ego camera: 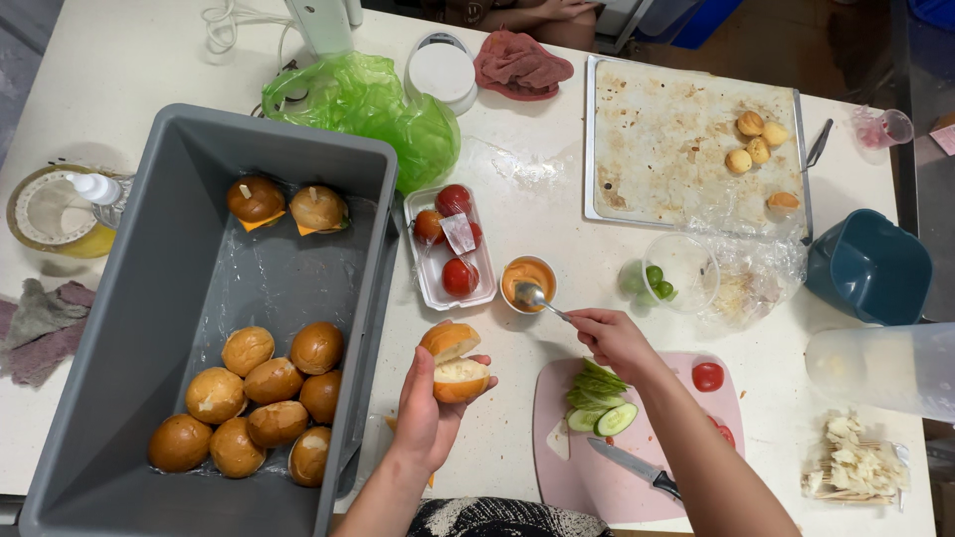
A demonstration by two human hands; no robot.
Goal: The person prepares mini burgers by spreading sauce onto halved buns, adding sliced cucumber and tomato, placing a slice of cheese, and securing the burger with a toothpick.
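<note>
1. While the spoon dips, starting far left: yellow-capped bottle [95, 189] and grey rag [40, 323] parked at the counter [537, 164] edge, out of the working lane.
2. Grey bin [119, 298] next, plastic-lined; plain buns [254, 403] heaped at the near end, two finished sliders [286, 206] with picks set apart at the far end, apparently to keep done from undone.
3. Left hand [423, 418], fingers curled under and gripping a split bun [453, 363], opened like a hinge with the cut faces toward the sauce, held above the counter just right of the bin's wall.
4. Tomato tray [453, 249] and green bag [383, 104] behind, near but clear of the hand.
5. Sauce cup [528, 281] straight ahead; right hand [612, 338] pinching the spoon [537, 298], its bowl resting in the orange sauce.
6. Pink cutting board [686, 487] under the right forearm: cucumber slices [597, 398], tomato pieces, knife [637, 465] lying flat, blade pointing away from the hand.
7. Further right, baking tray [657, 139], teal container [870, 264], toothpicks [856, 462] near the counter edge; open room only in the narrow strip between bin and board.
</note>
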